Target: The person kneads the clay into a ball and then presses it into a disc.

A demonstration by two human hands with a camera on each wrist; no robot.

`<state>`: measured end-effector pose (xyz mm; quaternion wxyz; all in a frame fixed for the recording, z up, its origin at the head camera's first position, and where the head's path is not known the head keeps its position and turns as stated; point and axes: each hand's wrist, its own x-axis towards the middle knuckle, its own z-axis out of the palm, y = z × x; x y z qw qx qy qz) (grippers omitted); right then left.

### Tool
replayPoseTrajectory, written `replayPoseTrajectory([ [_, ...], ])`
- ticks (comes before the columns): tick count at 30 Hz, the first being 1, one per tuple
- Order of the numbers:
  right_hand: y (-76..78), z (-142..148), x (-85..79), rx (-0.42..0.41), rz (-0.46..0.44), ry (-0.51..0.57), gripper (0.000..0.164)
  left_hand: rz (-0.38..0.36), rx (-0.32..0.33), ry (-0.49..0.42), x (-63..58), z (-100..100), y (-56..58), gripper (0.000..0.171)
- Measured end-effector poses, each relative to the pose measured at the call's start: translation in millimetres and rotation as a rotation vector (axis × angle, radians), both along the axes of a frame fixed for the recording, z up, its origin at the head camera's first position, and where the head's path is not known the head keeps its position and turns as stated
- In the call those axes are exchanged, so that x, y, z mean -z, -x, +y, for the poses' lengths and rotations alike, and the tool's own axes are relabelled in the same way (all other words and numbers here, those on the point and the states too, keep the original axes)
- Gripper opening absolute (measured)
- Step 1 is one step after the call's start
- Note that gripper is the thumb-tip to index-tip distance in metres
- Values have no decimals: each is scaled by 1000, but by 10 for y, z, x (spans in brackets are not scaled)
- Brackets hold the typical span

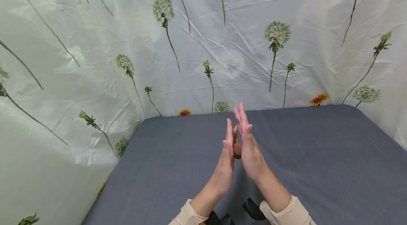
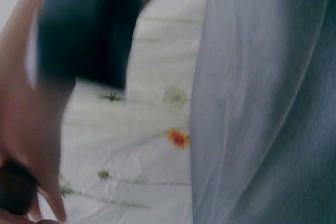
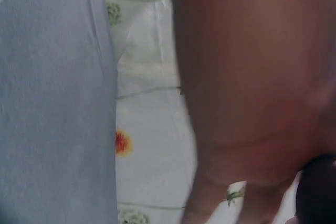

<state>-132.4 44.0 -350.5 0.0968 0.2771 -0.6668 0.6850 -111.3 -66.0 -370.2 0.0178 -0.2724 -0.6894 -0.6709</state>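
Observation:
Between two facing palms sits a small reddish-brown ball with a smooth, clay-like look. My left hand presses on its left side, fingers straight and pointing up and away. On the other side my right hand lies flat against it, its fingers also extended and reaching slightly higher. In the left wrist view the ball shows dark at the lower left corner, beside a hand. The right wrist view has part of the ball at the lower right, and a palm fills much of that side.
A grey cloth-covered table spreads beneath the hands. Behind it and to the left hangs a pale, shiny sheet printed with dandelions and flowers. Black wrist straps show near the cream sleeves.

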Motion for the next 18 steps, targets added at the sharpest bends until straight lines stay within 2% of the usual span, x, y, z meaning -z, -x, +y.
replayPoseTrajectory([
  [4,52,25,36,-8,-39,3,83,102,-50,76,-50,22,-94,74],
  [7,37,-38,80,-30,-62,-23,80,167,-122,75,-130,-52,-113,75],
  [10,-18,-147,127,-60,-76,-64,72,210,-201,50,-212,-161,-81,80],
  [13,-96,-270,194,-129,-92,-111,67,256,-300,54,-263,-277,-18,85],
  [18,-221,-395,239,-246,-147,-178,63,318,-438,105,-240,-433,111,87],
])
